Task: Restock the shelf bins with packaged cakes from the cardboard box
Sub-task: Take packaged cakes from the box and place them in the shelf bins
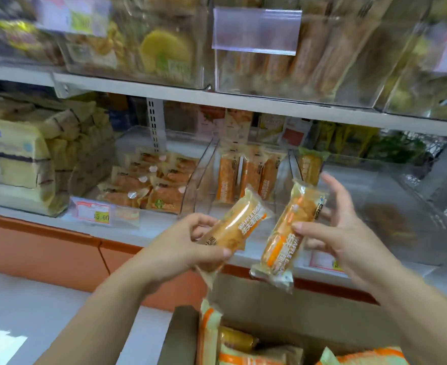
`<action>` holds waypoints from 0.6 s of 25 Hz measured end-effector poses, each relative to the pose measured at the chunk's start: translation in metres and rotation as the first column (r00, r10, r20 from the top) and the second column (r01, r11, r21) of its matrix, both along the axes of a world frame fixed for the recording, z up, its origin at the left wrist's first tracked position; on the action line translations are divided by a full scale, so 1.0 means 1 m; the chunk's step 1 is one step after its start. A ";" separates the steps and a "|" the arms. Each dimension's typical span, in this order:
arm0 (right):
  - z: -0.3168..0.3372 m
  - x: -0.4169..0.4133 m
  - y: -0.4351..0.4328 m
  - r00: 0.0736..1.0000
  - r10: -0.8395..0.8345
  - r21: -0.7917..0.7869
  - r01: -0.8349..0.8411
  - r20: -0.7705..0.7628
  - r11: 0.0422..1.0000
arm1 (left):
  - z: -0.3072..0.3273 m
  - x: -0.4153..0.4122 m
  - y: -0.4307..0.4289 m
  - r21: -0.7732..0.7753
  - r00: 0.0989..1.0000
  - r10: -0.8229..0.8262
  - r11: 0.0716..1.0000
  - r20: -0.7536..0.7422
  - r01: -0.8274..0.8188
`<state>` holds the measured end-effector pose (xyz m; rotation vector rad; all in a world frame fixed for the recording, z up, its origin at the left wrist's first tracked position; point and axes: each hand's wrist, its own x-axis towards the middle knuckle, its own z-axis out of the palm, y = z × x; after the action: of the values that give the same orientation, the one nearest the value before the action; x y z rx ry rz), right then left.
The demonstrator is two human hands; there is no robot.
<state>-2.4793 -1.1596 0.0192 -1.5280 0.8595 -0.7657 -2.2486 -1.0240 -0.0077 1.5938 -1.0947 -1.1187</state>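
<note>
The left grip (182, 248) is grasping one packaged cake (239, 221) by its lower end, thumb on the front and fingers curled behind, with the pack tilted up to the right. The right grip (348, 233) is grasping a second packaged cake (286, 233), thumb pressed on its front and fingers behind it, the upper ones spread straighter. The two packs are side by side and apart, in front of the lower shelf (143, 227) and above the cardboard box (184, 335), where more orange-and-white packs (243, 356) lie. Behind them the middle clear bin (204, 177) holds three upright cakes (243, 177). The right clear bin (375, 180) holds a single cake (310, 164) at its back. A price tag (93, 213) sits on the shelf edge at left
</note>
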 end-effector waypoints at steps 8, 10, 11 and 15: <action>0.035 0.098 -0.092 0.890 -0.269 -0.486 0.063 -0.367 0.871 | 0.020 0.043 -0.015 -0.216 0.958 0.223 0.959 0.179 -0.183; 0.025 0.109 -0.109 0.766 -0.329 -0.533 -0.020 -0.552 0.846 | 0.020 0.050 -0.018 -0.225 0.948 0.231 0.957 0.219 -0.181; 0.018 0.111 -0.119 0.703 -0.353 -0.561 -0.079 -0.618 0.824 | 0.019 0.051 -0.019 -0.227 0.943 0.236 0.957 0.235 -0.182; -0.002 0.116 -0.153 0.461 -0.523 -0.685 -0.323 -0.717 0.654 | 0.011 0.052 -0.023 -0.202 0.937 0.252 0.958 0.242 -0.205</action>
<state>-2.3635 -1.3124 0.0168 -2.8177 1.5587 -0.3190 -2.1969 -1.0469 0.0028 1.7131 -1.1105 -0.6486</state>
